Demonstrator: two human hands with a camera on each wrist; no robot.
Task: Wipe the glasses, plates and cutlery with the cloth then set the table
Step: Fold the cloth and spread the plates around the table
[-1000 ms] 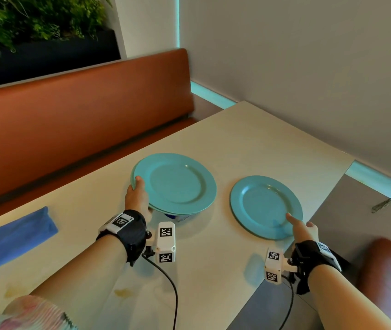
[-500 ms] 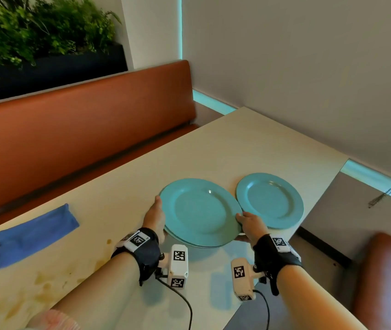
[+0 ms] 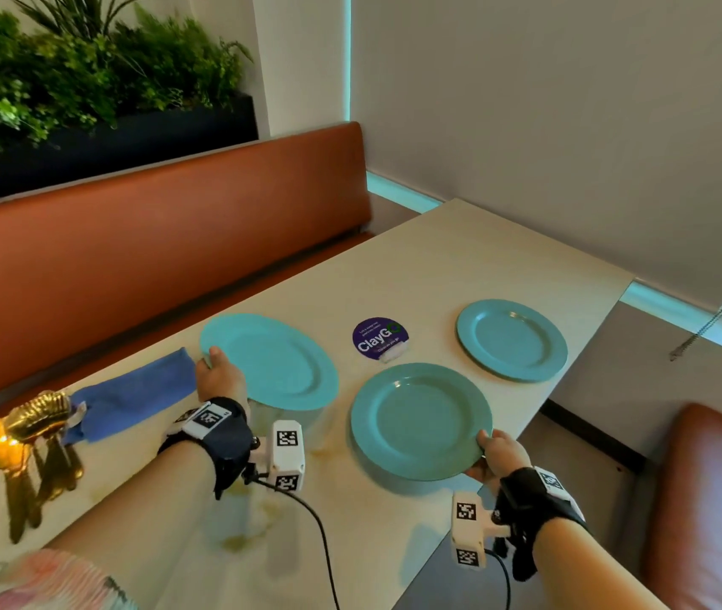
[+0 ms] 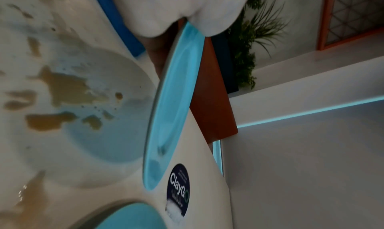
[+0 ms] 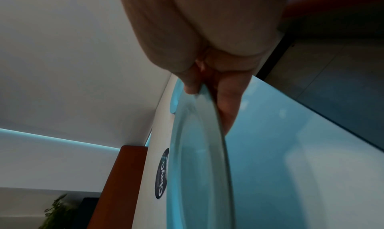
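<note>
Three turquoise plates are over the pale table (image 3: 460, 257). My left hand (image 3: 217, 372) grips the left plate (image 3: 271, 361) by its near-left rim, thumb on top; in the left wrist view this plate (image 4: 172, 104) hangs above the table. My right hand (image 3: 496, 451) pinches the middle plate (image 3: 420, 420) at its near-right rim, thumb over the edge (image 5: 192, 86) and fingers beneath, near the table's front edge. A third plate (image 3: 511, 339) lies flat at the far right. A folded blue cloth (image 3: 130, 396) lies left of my left hand. Gold cutlery (image 3: 38, 442) stands at the far left.
A round purple ClayGo sticker (image 3: 379, 339) sits between the plates. Brown spill stains (image 4: 62, 88) mark the table near me. An orange bench (image 3: 152, 257) runs behind the table, a planter (image 3: 86, 81) above it. A second orange seat (image 3: 711, 499) is at the right.
The stack held by both hands has split into two plates. My left hand carried one plate left toward the cloth, my right hand drew the other right and nearer. The sticker came into sight.
</note>
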